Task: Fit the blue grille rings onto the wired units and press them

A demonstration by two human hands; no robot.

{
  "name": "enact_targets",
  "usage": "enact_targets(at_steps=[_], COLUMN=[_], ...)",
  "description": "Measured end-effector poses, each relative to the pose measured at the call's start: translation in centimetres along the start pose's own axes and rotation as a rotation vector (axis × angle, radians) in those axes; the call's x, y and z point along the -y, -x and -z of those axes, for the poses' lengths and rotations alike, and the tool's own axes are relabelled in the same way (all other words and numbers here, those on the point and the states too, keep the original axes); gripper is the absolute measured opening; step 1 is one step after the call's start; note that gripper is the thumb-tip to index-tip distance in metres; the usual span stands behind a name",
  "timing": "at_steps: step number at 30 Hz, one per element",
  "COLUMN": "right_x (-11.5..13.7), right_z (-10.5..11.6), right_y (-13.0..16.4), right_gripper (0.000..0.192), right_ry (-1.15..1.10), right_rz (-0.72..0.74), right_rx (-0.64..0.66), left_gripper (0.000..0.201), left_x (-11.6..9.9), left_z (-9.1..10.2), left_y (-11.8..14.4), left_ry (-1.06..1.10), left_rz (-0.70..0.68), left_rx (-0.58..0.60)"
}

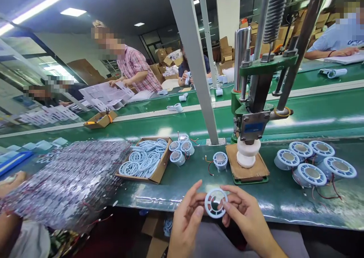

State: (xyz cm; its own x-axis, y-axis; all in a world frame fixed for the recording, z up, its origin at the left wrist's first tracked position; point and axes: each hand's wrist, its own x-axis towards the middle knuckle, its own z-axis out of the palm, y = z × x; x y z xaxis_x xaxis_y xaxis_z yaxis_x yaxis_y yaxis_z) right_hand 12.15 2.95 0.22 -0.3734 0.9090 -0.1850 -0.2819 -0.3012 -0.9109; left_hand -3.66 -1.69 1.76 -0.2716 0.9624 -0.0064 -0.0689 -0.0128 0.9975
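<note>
1. Across this workroom runs a green desk point(280, 193), a hand press point(256, 123) standing on it.
2. Beyond the press, leftward, a person in a checked shirt point(139, 70) handles white sheets point(106, 95).
3. Far left of the press sprawls a stack of wrapped parts point(65, 182).
4. Nearer the press's left sits a carton point(163, 167) heaped with pale-blue rings point(145, 157).
5. Five round units point(310, 174) stand right of the press, another unit point(220, 160) just left.
6. Before the press, slightly leftward, is one spoked ring point(207, 204): fingers of the right hand point(244, 208) pinch it; those of the left hand point(186, 212) reach its rim, but I can't tell whether they grip.
</note>
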Motion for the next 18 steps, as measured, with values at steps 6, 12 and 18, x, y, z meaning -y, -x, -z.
enact_targets(at_steps=[6, 12, 18], right_x=[1.5, 2.2, 2.5], right_z=[0.5, 0.6, 1.3], right_y=[0.4, 0.4, -0.5], right_gripper=[0.045, 0.058, 0.067], right_ry=[0.218, 0.246, 0.474], right_rz=[0.071, 0.127, 0.207], right_rx=[0.082, 0.264, 0.337], left_gripper=[0.04, 0.064, 0.074], left_x=[0.3, 0.6, 0.9], left_z=[1.0, 2.0, 1.8], left_y=[0.4, 0.6, 0.2], left_ry=[-0.152, -0.418, -0.463], left_rz=[0.024, -0.051, -0.16], left_rx=[0.192, 0.4, 0.367])
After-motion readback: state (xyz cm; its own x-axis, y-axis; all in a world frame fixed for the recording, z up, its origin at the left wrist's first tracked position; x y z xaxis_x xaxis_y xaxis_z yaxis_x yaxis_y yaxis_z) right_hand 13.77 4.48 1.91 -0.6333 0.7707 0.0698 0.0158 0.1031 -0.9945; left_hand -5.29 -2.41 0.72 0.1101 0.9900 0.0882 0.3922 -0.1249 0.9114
